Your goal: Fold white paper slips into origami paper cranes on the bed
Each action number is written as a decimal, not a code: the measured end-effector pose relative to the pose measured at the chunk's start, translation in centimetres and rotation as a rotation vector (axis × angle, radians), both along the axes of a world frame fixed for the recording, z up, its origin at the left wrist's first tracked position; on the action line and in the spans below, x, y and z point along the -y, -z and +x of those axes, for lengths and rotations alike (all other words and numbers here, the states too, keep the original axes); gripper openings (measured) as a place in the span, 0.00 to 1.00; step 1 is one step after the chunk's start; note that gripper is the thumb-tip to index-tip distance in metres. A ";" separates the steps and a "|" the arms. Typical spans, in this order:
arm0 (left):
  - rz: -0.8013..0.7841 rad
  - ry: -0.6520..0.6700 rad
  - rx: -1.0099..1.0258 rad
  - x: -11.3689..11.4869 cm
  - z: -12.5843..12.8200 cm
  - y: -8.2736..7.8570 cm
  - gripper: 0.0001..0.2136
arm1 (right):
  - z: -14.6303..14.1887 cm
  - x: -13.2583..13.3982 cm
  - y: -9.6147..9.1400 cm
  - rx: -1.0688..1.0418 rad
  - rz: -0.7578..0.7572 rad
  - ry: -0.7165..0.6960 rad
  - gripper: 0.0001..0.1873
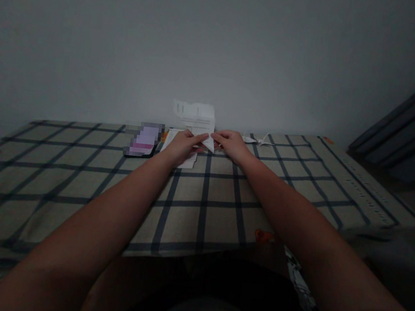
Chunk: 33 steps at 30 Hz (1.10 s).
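Note:
Between my two hands, a printed sheet of white paper [200, 115] stands up above the table, its lower corner folded to a point. My left hand [183, 145] pinches the folded part from the left, thumb on the near face. From the right, my right hand [234, 144] grips the same sheet between thumb and fingers close to the fold. The fingers behind the paper are partly hidden. More white paper [189, 162] lies flat on the cloth beneath my left hand, and my hand covers some of it.
A phone [144, 140] with a lit, blurred screen lies left of my hands. Small folded white paper shapes [261, 140] rest to the right, near the wall [219, 43]. A checked tablecloth [202, 204] covers the table. A dark curtain [411, 117] hangs at the far right.

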<state>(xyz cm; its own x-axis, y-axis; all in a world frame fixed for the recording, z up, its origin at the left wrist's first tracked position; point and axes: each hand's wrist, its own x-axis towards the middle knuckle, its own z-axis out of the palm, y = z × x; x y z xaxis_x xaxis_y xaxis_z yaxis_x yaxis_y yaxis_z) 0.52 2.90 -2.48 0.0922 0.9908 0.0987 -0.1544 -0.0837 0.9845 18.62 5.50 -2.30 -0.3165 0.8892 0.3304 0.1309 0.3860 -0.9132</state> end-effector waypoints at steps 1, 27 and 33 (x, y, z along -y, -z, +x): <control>0.008 -0.005 -0.010 -0.1 0.0 0.1 0.16 | 0.0 0.0 0.0 0.011 0.004 -0.007 0.13; 0.028 -0.134 0.020 0.5 0.4 -0.6 0.18 | 0.2 0.6 -0.2 0.109 0.009 -0.066 0.12; 0.114 -0.116 0.163 0.1 0.2 -0.4 0.21 | 0.1 0.7 0.0 0.117 0.017 -0.151 0.12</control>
